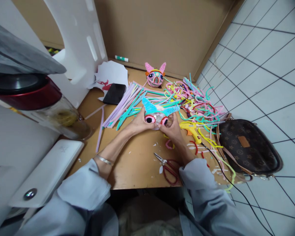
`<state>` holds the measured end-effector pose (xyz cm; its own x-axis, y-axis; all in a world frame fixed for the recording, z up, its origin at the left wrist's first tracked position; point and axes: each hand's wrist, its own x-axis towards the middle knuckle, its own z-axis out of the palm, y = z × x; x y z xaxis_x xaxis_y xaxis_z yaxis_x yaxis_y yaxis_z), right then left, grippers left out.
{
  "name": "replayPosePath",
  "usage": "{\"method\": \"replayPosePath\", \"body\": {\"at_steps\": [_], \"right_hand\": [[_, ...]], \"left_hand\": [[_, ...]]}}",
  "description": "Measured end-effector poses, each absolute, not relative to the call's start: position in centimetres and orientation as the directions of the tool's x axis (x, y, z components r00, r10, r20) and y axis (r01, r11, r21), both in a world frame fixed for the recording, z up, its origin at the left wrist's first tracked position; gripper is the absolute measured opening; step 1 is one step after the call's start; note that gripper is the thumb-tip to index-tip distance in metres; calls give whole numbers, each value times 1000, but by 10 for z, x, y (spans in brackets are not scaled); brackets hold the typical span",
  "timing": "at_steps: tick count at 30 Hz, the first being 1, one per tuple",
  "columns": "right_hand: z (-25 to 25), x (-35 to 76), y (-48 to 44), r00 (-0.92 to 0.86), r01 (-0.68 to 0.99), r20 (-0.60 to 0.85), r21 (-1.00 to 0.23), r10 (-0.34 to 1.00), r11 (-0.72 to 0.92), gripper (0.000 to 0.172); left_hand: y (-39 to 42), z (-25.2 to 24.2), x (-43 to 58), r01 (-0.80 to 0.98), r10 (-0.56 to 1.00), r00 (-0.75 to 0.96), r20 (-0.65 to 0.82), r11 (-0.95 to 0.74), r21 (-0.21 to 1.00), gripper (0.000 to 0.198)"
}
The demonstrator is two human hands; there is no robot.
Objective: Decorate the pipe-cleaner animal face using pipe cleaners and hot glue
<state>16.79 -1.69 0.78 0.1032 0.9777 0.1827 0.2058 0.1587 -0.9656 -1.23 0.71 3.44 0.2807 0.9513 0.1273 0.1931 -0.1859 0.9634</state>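
Note:
Between both hands sits a craft animal head [158,117] with blue pipe-cleaner ears, a clear body and pink-and-black eyes ringed in red. My left hand [139,122] grips its left side, the thumb near one eye. On the other side my right hand [173,127] holds it with thumb and fingers by the other eye. Below them lie red-handled scissors [169,168], blades apart. A yellow glue gun [192,131] rests just right of my right hand. Behind the held head stands a similar finished-looking pink-eared head [155,76].
Straight pipe cleaners [124,105] lie left of centre, and a tangled heap [196,101] lies at the right. A phone [115,93] rests on white paper [113,73]. A brown handbag [248,146], glass bottle [68,118] and white power bank [49,173] flank the table.

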Motion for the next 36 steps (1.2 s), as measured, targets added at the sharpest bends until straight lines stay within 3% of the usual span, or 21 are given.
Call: {"method": "replayPosePath", "body": {"at_steps": [14, 26, 36], "right_hand": [[9, 168, -18, 105, 218, 208, -959, 972, 181, 68], [4, 172, -16, 108, 220, 174, -964, 979, 147, 82], [6, 169, -17, 123, 177, 187, -971, 975, 164, 84]], "left_hand": [[7, 35, -12, 190, 942, 301, 146, -210, 959, 94], [6, 38, -12, 187, 951, 291, 100, -159, 969, 84], [6, 34, -10, 137, 950, 267, 161, -203, 970, 85]]}}
